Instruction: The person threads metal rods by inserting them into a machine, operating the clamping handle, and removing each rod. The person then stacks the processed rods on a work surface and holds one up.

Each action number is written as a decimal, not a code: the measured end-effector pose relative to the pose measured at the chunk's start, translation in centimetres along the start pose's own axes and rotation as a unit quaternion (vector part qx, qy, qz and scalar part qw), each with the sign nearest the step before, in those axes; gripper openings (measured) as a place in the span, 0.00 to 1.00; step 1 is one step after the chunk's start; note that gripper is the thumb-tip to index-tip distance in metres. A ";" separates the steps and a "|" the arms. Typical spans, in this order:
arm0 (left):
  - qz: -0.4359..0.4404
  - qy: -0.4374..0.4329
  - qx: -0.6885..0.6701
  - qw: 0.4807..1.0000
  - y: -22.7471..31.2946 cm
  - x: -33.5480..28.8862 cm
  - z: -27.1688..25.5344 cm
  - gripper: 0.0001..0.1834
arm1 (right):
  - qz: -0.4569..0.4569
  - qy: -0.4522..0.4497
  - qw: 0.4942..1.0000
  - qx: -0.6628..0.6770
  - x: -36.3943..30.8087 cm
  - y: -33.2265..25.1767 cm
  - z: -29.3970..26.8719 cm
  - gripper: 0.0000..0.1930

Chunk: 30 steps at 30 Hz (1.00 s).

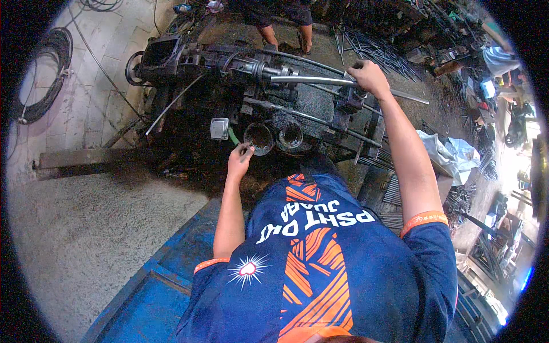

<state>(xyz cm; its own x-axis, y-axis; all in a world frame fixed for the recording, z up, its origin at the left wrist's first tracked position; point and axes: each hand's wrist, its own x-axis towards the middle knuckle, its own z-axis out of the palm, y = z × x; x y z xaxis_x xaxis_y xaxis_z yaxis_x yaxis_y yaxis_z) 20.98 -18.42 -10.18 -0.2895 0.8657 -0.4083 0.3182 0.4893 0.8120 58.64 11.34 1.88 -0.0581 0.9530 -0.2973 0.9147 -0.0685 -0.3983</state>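
Observation:
A long silvery metal rod (311, 80) lies across the dark, greasy machine (229, 66), which looks like a lathe. My right hand (369, 77) is closed over the rod at a block (351, 102) on the machine's guide bars. Just in front of the machine, my left hand (241, 159) has its fingers pinched together beside the rim of a round tin (258, 139). Whatever those fingers hold is too small to make out. A green piece (233, 136) stands just above them, next to a pale square box (219, 128). Another round tin (290, 136) sits to the right.
Another person's legs (286, 34) are beyond the machine. Loose metal rods (377, 51) are heaped on the floor behind it. Coiled black cable (48, 77) lies at far left. White sacking (452, 154) is by my right arm, and a blue metal surface (148, 297) is below left.

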 end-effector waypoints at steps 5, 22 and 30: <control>0.003 -0.018 -0.033 0.999 0.8 -0.3 -0.3 0.24 | 0.020 0.002 1.000 -0.012 0.4 0.4 0.3 0.28; 0.010 -0.018 -0.069 0.997 -0.4 0.0 0.1 0.21 | -0.002 0.003 1.000 0.005 -0.5 0.2 -0.5 0.26; 0.058 0.063 -0.034 0.996 0.6 -0.2 0.5 0.19 | -0.003 -0.036 0.999 -0.004 0.3 0.8 -0.5 0.27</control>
<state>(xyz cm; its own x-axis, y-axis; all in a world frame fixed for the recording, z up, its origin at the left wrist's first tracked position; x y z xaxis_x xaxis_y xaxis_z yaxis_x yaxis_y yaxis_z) 21.68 -18.21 -9.83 -0.3662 0.8940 -0.2582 0.2960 0.3750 0.8785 59.60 11.75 1.89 -0.0927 0.9294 -0.3573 0.9177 -0.0595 -0.3929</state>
